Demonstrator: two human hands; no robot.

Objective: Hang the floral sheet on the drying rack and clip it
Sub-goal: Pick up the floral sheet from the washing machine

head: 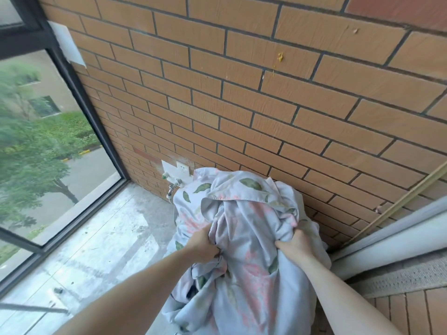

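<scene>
Both hands hold a bunched floral sheet (244, 238) in front of an orange brick wall (242, 93). The left hand (202, 246) clutches a fold on the sheet's left side; the right hand (294, 247) clutches a fold on its right, fingers curled into the cloth. The sheet (pale blue, with green leaves and pink blooms) hangs in a crumpled heap over the concrete floor (104, 238). Behind it, low on the wall, sit a white socket (182, 168) and a tap (172, 186). A dark-framed window (79, 97) stands at left.
</scene>
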